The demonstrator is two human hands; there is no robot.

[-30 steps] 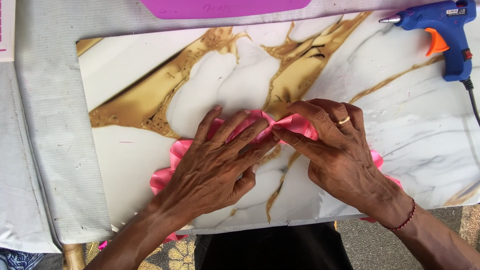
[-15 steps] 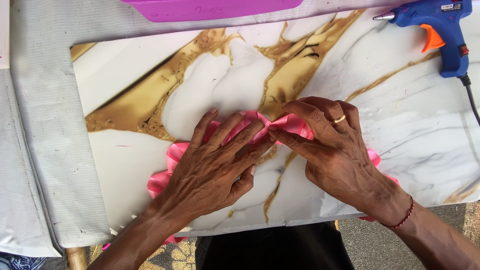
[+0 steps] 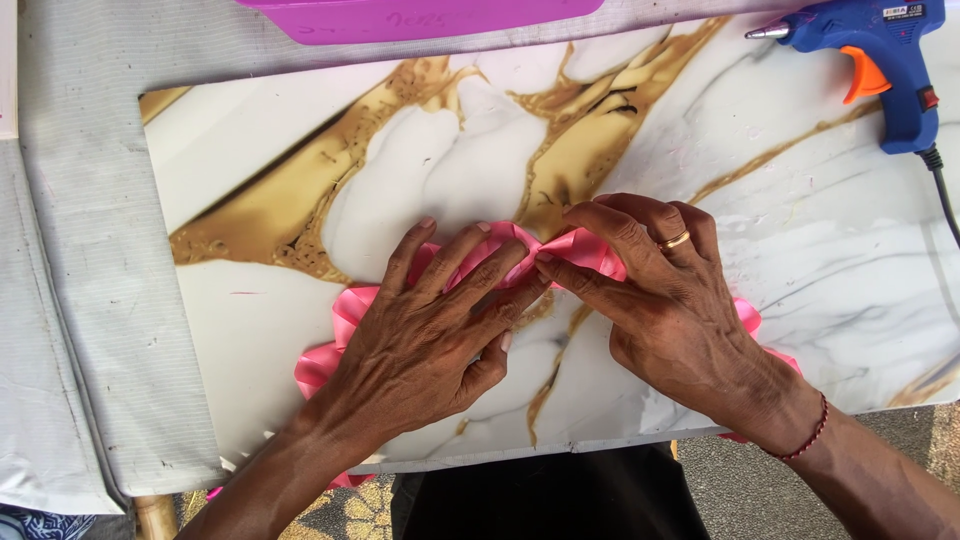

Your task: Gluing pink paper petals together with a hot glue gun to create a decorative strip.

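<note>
A grey cloth [image 3: 90,300] is covering the table, and a white board with gold marbling [image 3: 300,150] is lying on it as the work surface. A purple plastic sheet [image 3: 420,15] is showing at the top edge, and a blue glue gun with an orange trigger [image 3: 880,60] is resting on the board's far right corner, its nozzle pointing left and well apart from the hands.

The left hand [image 3: 420,340] is lying flat, fingers spread and pressing down on the pink ribbon [image 3: 585,248]. The right hand [image 3: 670,310], wearing a gold ring [image 3: 676,240] and a red thread bracelet [image 3: 808,440], is pinching a fold of the ribbon between thumb and forefinger just beside the left fingertips. The two hands are meeting at the middle of the piece.

The ribbon is sitting on the near half of the board, close to the person. It is glossy satin, bright pink, and already shaped into several loops: folded ends are peeking out below the left hand [image 3: 325,360] and behind the right wrist [image 3: 750,315]. Judging from this, a good part of the looped form is already made, while the centre fold is only now being pressed into shape. Whether glue is already on the fold cannot be told, since the hands are hiding most of the piece.
</note>
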